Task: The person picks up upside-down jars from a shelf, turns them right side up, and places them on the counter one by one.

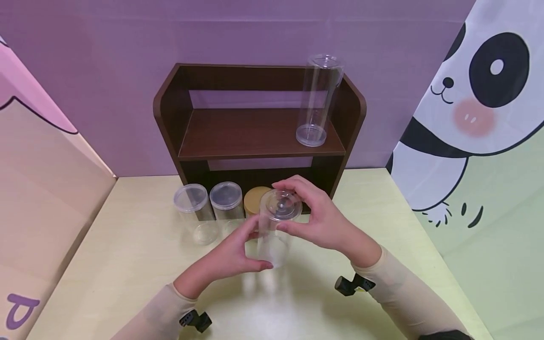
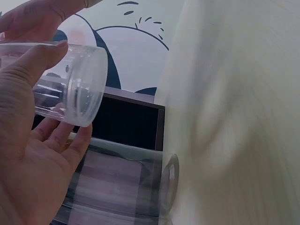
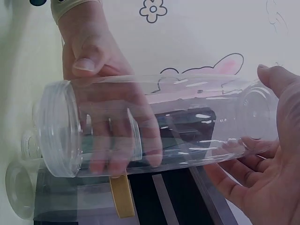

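A clear plastic jar hangs above the table in front of the brown shelf, held between both hands. My left hand grips its lower body, thumb on one side and fingers on the other. My right hand curls round its lidded top end. In the right wrist view the jar lies sideways, with the left hand behind it and the right hand cupping the far end. The left wrist view shows the jar's base against my left hand.
A tall clear jar stands on the right of the shelf board. Two clear lidded jars and a gold-lidded jar stand in a row at the shelf's foot. Printed panels wall in the yellow table left and right.
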`<state>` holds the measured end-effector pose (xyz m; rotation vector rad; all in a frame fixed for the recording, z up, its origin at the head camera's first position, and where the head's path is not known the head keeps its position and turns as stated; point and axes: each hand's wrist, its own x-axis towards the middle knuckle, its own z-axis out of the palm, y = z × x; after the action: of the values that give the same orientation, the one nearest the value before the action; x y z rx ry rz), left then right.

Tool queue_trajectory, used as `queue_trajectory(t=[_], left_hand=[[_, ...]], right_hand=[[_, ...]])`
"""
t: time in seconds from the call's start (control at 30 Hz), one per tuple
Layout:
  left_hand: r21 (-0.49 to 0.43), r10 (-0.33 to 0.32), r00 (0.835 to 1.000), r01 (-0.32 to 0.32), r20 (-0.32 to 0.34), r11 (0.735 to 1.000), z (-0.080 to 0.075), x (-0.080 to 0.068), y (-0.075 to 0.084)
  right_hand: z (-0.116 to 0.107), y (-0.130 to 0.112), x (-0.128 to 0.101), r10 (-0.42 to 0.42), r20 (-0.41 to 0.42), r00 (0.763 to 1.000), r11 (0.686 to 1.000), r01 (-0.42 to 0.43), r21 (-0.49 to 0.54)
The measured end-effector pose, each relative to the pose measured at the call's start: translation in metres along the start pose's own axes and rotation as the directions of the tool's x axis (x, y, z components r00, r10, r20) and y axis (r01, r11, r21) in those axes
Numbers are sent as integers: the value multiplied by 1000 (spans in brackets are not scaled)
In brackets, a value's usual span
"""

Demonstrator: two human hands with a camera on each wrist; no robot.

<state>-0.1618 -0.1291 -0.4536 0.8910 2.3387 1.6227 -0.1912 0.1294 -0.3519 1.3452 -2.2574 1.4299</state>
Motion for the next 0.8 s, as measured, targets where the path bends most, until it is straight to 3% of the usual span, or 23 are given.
queue_trajectory(t=[0.17,0.37,0.8], left_hand=[[16,-33,999,33,37,999,0,-1,-1],[46,-26,999,24,38,999,-1,-4,-3],[154,-74,997,70,24,986,-20,-15,3]], right_hand=[[-1,1,-1,-1,-18,1000,1000,1,-1],[-4,1,-4,6,-28,1000,999,-5,44],[-35,34,-30,-7,84,996,987,-7,164]])
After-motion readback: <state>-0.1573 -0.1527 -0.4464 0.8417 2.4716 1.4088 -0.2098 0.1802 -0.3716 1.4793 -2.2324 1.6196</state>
